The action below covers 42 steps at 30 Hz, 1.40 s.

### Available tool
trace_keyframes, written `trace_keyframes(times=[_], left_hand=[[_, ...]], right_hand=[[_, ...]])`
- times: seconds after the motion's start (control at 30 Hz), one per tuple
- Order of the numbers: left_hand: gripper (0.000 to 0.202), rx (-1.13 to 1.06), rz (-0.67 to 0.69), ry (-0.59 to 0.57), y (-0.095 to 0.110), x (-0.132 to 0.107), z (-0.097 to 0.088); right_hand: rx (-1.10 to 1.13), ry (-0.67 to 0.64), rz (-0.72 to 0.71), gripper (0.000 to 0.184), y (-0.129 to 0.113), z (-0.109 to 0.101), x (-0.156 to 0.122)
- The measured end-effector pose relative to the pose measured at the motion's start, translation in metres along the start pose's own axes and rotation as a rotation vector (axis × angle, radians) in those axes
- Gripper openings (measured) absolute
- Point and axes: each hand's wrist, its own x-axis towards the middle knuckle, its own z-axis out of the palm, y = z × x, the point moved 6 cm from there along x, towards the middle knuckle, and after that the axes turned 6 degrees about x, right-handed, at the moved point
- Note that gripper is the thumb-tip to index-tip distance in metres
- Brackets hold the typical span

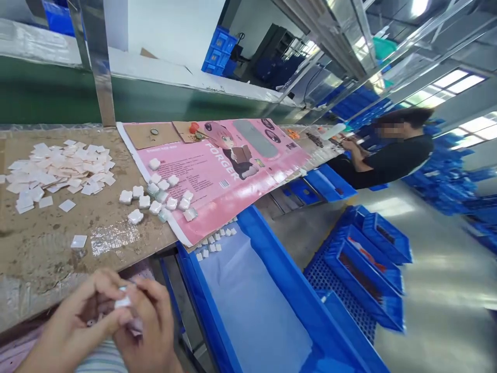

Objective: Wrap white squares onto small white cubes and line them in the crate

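Observation:
My left hand (73, 324) and my right hand (149, 326) meet at the bottom left, just below the table's front edge. Both pinch one small white square piece (124, 300) between thumbs and fingertips. A heap of flat white squares (58, 173) lies on the brown worktable (39, 243) at the far left. Several thicker white clover-shaped pieces (159, 199) sit further right, partly on a pink printed poster (217, 171). A single white square (78, 241) lies alone near the table's front.
A large blue bin (272, 290) lined with clear film holds several small white pieces (213, 241) at its near end. Stacked blue crates (368, 264) stand on the floor to the right. Another person (392, 150) in black works further along the table.

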Motion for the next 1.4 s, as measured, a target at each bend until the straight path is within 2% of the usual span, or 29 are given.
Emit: trace_keyframes(times=[0.1,0.13,0.2,0.23,0.3,0.37,0.47,0.7,0.87,1.0,1.2,1.33,1.4], left_hand=[[0.034,0.155,0.053,-0.009,0.017,0.023,0.011],[0.035,0.284,0.115,0.034,0.024,0.033,0.009],[0.037,0.677,0.29,0.181,0.04,0.056,0.0],[0.038,0.848,0.358,0.218,0.045,0.066,-0.001],[0.041,0.997,0.416,0.226,0.047,0.084,-0.003],[0.04,1.047,0.447,0.2,0.045,0.094,-0.003],[0.041,1.139,0.53,0.174,0.041,0.094,0.0],[0.035,1.311,0.708,0.152,0.032,0.076,0.007],[0.041,1.438,0.752,0.149,0.036,0.073,0.014],[0.039,1.483,0.779,0.109,0.042,0.07,0.02],[0.033,1.381,0.665,0.149,0.04,0.078,0.019],[0.024,1.278,0.498,0.079,0.037,0.097,0.014],[0.019,1.27,0.452,0.098,0.038,0.102,0.008]], right_hand=[[0.028,0.11,0.134,0.027,0.017,-0.025,-0.009],[0.063,0.12,0.17,0.028,0.024,-0.031,-0.012],[0.15,0.106,0.273,0.03,0.039,-0.038,-0.018],[0.194,0.102,0.342,0.03,0.047,-0.04,-0.021],[0.293,0.11,0.47,0.032,0.06,-0.041,-0.026],[0.4,0.135,0.567,0.033,0.068,-0.04,-0.028],[0.504,0.155,0.65,0.033,0.075,-0.034,-0.026],[0.591,0.168,0.791,0.038,0.092,-0.016,-0.02],[0.665,0.14,0.884,0.039,0.102,-0.002,-0.015],[0.686,0.091,0.853,0.037,0.108,0.008,-0.006],[0.706,-0.029,0.699,0.035,0.109,0.023,0.006],[0.662,0.024,0.715,0.034,0.104,0.022,0.005],[0.594,0.052,0.718,0.032,0.104,0.017,0.004]])
